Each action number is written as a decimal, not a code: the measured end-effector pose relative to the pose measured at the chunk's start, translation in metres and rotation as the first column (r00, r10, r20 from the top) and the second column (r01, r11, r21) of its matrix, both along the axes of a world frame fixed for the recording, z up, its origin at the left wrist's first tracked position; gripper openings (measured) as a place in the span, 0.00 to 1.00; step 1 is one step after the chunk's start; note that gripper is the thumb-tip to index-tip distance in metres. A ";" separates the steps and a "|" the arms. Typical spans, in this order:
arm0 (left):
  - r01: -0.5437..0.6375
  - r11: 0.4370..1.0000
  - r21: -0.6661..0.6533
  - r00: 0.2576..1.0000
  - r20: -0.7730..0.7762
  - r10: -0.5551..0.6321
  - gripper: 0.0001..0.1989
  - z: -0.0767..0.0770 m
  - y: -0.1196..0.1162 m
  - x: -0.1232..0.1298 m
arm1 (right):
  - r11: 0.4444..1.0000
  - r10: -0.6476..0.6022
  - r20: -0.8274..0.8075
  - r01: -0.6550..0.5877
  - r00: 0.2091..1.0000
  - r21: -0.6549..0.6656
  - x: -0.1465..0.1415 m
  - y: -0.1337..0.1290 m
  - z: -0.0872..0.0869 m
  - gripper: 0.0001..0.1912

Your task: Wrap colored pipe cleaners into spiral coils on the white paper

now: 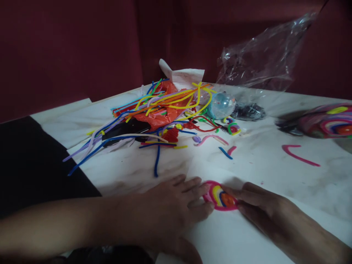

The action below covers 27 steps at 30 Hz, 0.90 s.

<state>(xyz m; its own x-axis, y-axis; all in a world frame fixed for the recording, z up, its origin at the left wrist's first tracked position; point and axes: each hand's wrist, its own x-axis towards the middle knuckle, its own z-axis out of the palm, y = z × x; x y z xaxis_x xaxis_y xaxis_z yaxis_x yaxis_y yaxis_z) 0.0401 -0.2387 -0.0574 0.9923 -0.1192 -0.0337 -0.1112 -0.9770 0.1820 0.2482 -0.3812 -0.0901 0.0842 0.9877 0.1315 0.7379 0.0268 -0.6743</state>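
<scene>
A flat oval piece (217, 194) made of pipe cleaners lies on a white sheet (228, 234), with a pink outline and yellow, blue and orange curves inside. My left hand (181, 201) rests at its left edge, palm down, fingers apart, with the index finger and thumb touching the rim. From the right, my right hand (264, 205) holds the oval's right side between thumb and fingers.
Colourful pipe cleaners (156, 102) are heaped on red plastic at the back. Clear round containers (221, 105), a transparent bag (258, 58) and a decorated colourful object (330, 121) stand beyond. A bent pink strip (299, 157) lies at right; black material (41, 165) covers the left.
</scene>
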 end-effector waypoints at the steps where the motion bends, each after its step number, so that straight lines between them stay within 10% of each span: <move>1: -0.008 1.000 -0.012 1.000 -0.003 0.008 0.37 0.000 0.000 -0.001 | 1.000 0.019 -0.010 -0.019 1.000 -0.007 0.001 -0.001 -0.001 0.18; 27: -0.140 0.985 0.097 0.988 0.082 0.132 0.37 -0.003 -0.019 -0.003 | 0.997 0.059 -0.120 -0.064 0.991 -0.036 0.008 0.003 -0.017 0.17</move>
